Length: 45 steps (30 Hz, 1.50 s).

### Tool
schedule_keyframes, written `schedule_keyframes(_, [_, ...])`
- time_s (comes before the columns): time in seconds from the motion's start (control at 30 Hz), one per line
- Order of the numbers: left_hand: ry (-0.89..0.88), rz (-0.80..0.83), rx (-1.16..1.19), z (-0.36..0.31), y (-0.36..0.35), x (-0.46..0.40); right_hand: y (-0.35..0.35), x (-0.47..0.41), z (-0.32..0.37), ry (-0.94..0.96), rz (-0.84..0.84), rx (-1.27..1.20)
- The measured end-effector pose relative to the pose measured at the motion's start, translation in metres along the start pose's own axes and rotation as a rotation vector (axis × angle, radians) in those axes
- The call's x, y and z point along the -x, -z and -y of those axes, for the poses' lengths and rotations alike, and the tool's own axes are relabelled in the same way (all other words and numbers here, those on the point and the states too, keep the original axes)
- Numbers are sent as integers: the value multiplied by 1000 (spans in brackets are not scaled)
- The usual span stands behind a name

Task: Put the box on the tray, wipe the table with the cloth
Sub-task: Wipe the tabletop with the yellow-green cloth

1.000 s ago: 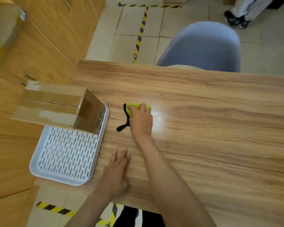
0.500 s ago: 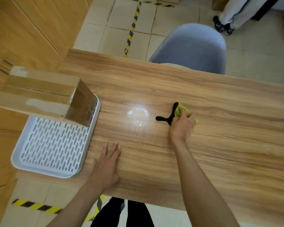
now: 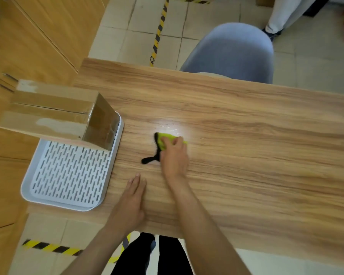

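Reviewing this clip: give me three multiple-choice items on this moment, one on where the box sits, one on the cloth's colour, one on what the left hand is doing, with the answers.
1. Where is the brown cardboard box?
A. on the far end of the white slotted tray
B. on the chair
C. at the table's right edge

2. What colour is the small cloth under the right hand?
A. red with white trim
B. yellow-green with black trim
C. plain blue

3. What is the left hand doing?
A. lifting the tray
B. gripping the cloth
C. lying flat on the wooden table

Answers: 1 A, the box rests on the tray's far end. 2 B, yellow-green fabric and a black strap show beside the fingers. 3 C, the palm is down and holds nothing.
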<state>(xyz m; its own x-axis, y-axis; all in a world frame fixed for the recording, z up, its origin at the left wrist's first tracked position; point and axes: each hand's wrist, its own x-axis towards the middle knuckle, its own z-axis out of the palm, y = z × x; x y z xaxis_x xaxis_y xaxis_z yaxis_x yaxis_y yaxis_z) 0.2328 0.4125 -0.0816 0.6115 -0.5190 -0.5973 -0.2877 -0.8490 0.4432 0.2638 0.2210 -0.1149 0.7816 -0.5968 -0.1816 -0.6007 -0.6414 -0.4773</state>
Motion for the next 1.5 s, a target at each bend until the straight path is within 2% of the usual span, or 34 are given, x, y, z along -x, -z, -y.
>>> schedule_keyframes(0.1, [5, -34, -56, -2, -1, 7, 33, -5, -68, -142, -144, 19])
schedule_keyframes(0.2, [50, 15, -182, 7, -4, 11, 56, 3, -117, -272, -230, 36])
schedule_keyframes(0.37, [80, 89, -304, 15, -4, 9, 39, 14, -91, -436, -280, 14])
schedule_keyframes(0.43, [74, 99, -319, 16, -4, 8, 22, 24, -58, -365, -239, 18])
schedule_keyframes(0.6, [66, 113, -352, 18, -8, 8, -25, 61, 38, -107, -6, -27])
schedule_keyframes(0.7, [57, 121, -342, 17, -5, 8, -31, 66, 49, 27, 104, -21])
schedule_keyframes(0.8, [35, 125, -330, 16, 6, 11, -8, 61, 15, 23, 79, -20])
schedule_keyframes(0.9, [-15, 58, -314, 26, 10, 17, 25, 52, -47, -100, -23, -13])
schedule_keyframes(1.0, [-74, -18, -413, 36, 1, 23, 53, 50, -114, -249, -145, -38])
schedule_keyframes(1.1, [-75, -37, -443, 38, -9, 26, 65, 59, -144, -347, -196, -1])
schedule_keyframes(1.2, [-74, -77, -431, 34, -14, 30, 53, 64, -122, -394, -217, -13])
schedule_keyframes(1.27, [-59, -96, -409, 32, -16, 34, 38, 70, -93, -355, -186, -5])
schedule_keyframes(1.5, [-40, -117, -294, 56, -24, 53, -39, 136, 46, -43, 129, -67])
